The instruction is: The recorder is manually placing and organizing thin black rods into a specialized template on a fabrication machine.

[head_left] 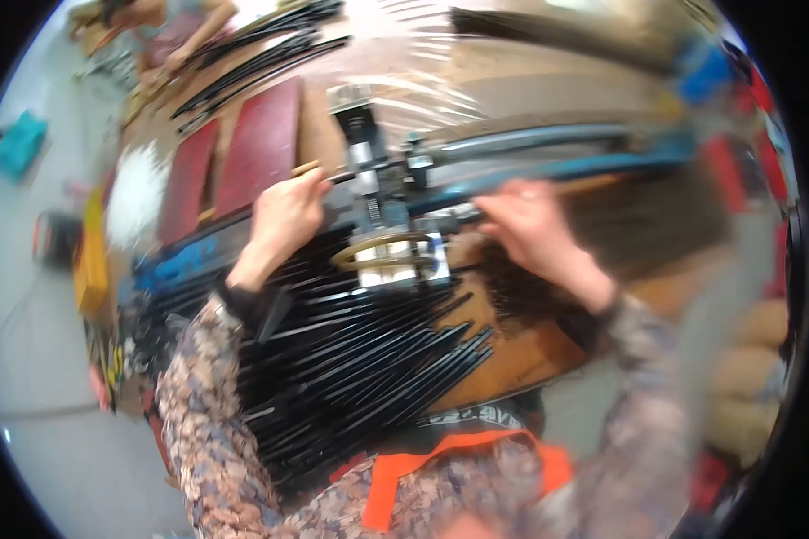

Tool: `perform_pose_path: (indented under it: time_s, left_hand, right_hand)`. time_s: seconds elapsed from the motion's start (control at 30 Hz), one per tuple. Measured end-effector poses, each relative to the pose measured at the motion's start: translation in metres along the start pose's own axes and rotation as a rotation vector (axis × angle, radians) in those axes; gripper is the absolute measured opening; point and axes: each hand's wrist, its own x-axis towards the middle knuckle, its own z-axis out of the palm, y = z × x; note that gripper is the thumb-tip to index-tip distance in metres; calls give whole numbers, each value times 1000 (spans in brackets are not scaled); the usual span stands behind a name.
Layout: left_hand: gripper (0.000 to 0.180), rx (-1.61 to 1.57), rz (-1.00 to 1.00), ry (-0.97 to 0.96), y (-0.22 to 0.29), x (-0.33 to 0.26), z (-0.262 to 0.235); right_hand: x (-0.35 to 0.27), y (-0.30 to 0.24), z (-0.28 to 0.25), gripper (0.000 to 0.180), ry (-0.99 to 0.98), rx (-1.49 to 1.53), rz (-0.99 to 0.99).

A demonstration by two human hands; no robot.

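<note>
A small metal clamping machine (377,193) with a curved yellowish hose (382,250) stands in the middle of the workbench. At its left side is my left hand (288,216), fingers closed on a thin dark rod (340,178) that points towards the machine. My right hand (528,225) is on the machine's right side, thumb and fingers pinched together and somewhat blurred. What the pinch holds, if anything, cannot be made out. A blue bar (548,171) runs to the right, just beyond my right hand. Many thin black rods (360,350) lie in a heap nearer to me.
Two dark red boards (259,135) lie beyond my left hand. More black rods (261,54) are at the far left, near another person (166,36). A brown bristly bundle (638,220) spreads at right. A teal object (20,144) is on the floor.
</note>
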Motion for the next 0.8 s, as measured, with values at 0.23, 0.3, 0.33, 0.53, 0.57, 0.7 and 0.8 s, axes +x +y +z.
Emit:
perform_pose_path:
  time_s: [0.23,0.3,0.33,0.53,0.57,0.7,0.8]
  left_hand:
    - [10,-12,86,121,1,-10,-1]
    - [8,53,153,158,0,-11,4]
    - [7,92,221,182,-4,-13,6]
    - [11,328,397,237,-110,-19,-14]
    - [11,331,381,219,-115,-23,-12]
    - [31,583,226,253,-118,-23,-24]
    - [10,416,262,249,-49,-40,-42]
  right_hand:
    - [0,8,27,22,18,368,57]
    - [0,13,27,19,11,445,63]
    - [-3,21,23,18,-7,248,31]
    - [-135,159,-93,15,-183,-772,590]
    - [-142,160,-106,15,-180,-794,488]
    - [-157,178,-127,18,-397,-592,524]
    - [-199,204,-157,30,-410,-577,530]
